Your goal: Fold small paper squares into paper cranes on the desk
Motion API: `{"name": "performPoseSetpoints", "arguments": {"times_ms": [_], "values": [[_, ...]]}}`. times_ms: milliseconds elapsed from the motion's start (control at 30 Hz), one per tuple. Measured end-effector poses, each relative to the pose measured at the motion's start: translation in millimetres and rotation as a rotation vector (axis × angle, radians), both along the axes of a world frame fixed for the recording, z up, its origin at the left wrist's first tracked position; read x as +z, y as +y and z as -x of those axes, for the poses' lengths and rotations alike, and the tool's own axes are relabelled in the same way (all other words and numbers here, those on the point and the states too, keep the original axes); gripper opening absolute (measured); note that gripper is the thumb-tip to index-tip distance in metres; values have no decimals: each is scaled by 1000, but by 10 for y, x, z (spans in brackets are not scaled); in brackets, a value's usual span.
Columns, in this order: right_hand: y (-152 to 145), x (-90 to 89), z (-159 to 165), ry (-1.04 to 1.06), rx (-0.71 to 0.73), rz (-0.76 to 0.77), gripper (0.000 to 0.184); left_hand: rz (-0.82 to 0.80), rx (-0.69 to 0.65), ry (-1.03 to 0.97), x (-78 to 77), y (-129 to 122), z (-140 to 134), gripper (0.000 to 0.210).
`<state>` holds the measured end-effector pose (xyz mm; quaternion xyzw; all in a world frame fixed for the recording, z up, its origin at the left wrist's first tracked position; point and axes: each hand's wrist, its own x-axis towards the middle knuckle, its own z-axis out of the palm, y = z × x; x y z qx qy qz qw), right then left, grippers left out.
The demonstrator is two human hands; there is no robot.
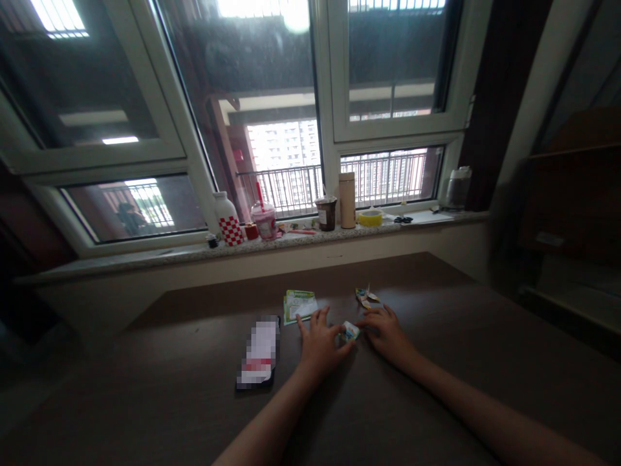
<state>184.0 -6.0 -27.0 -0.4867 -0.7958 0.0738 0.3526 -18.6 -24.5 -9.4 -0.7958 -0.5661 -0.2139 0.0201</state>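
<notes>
A small folded piece of printed paper [350,331], white, green and blue, lies low over the table between my two hands. My left hand [321,343] has its thumb and index finger closed on the left side of it, the other fingers spread toward the cards. On the right edge, the bent fingertips of my right hand [389,334] meet the same paper; its thumb is mostly hidden. Just beyond my right hand sits another folded paper piece [365,298] with points sticking up. A small stack of green-and-white printed cards [301,305] lies past my left fingers.
A phone [259,353] with a blurred screen lies left of my left hand on the dark brown table [194,362]. Along the windowsill [301,238] stand a checkered bottle [228,220], a pink drink cup [264,221], a dark drink cup [326,212], a tan flask [347,200] and yellow tape [370,218].
</notes>
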Motion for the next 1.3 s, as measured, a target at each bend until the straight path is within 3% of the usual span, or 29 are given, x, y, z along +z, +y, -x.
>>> {"name": "performPoseSetpoints", "arguments": {"times_ms": [433, 1067, 1300], "values": [[-56, 80, 22, -46, -47, 57, 28, 37, 8, -28, 31, -14, -4, 31], [85, -72, 1, 7, 53, 3, 16, 161, 35, -63, 88, 10, 21, 26], [165, -105, 24, 44, 91, 49, 12, 184, 29, -69, 82, 21, 41, 29]]}}
